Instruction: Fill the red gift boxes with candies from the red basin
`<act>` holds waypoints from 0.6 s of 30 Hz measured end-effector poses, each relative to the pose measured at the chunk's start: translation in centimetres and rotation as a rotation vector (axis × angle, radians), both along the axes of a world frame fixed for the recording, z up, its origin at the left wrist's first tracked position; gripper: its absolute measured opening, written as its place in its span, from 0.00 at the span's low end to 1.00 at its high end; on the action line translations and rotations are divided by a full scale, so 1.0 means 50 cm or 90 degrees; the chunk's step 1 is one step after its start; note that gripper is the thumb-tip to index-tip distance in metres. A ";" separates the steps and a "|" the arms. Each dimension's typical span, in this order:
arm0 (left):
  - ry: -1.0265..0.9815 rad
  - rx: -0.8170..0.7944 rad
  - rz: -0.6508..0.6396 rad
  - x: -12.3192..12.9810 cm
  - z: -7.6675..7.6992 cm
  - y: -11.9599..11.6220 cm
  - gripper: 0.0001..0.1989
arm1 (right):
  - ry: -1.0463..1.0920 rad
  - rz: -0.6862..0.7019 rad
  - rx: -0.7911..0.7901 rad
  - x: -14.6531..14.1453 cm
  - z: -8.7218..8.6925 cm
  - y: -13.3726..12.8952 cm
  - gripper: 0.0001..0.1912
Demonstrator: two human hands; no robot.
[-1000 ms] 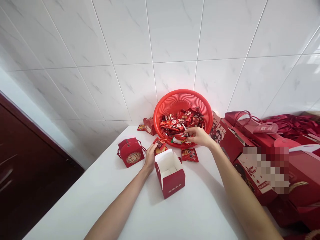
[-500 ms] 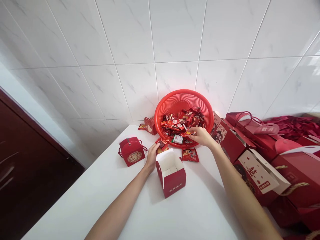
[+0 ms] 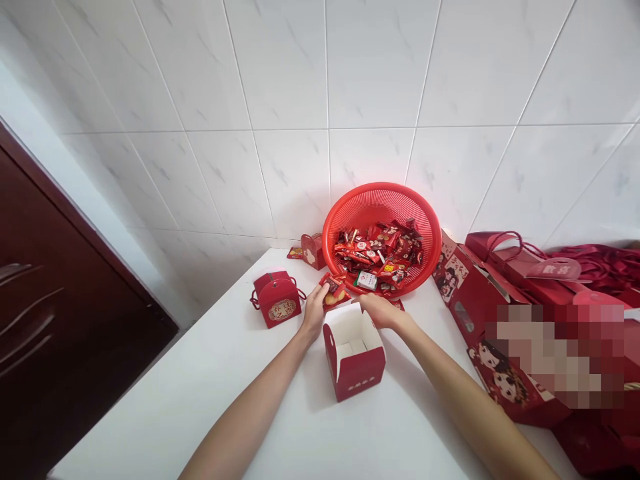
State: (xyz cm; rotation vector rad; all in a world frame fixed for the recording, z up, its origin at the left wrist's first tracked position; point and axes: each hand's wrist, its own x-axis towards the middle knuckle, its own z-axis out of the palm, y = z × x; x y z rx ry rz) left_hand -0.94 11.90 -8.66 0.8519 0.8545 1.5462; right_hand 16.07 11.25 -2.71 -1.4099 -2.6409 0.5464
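Note:
An open red box (image 3: 361,373) with a white inside stands on the white table, its bottom showing. Just behind its left side, my left hand (image 3: 315,310) is closed on small red snack packets (image 3: 336,291). My right hand (image 3: 379,311) is behind the box's right rear edge, over a red packet that lies mostly covered on the table; its fingertips are hidden by the box flap. Behind both hands a red plastic basket (image 3: 333,220) leans toward me, holding several wrapped sweets (image 3: 395,247).
A closed red box (image 3: 277,300) with cord handles stands left. A small heart-topped box (image 3: 313,252) and a packet (image 3: 295,253) are by the wall (image 3: 290,180). Several red gift boxes (image 3: 470,293) pile up at right, partly blurred out. A dark red door (image 3: 65,287) is far left.
My right hand has left the basket and come down toward the table behind the open box. My left hand still holds its packets. The whole view has shifted slightly.

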 end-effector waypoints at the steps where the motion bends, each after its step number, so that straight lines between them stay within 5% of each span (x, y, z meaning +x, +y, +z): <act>1: -0.002 -0.004 0.005 -0.001 -0.001 0.000 0.22 | -0.033 -0.004 0.001 -0.003 0.001 -0.004 0.08; 8: 0.007 -0.001 0.014 -0.006 -0.001 -0.001 0.17 | -0.050 -0.072 0.007 0.012 -0.007 0.007 0.05; 18: 0.008 0.026 -0.024 -0.003 0.008 -0.010 0.18 | 0.523 -0.197 -0.168 0.086 -0.010 0.040 0.19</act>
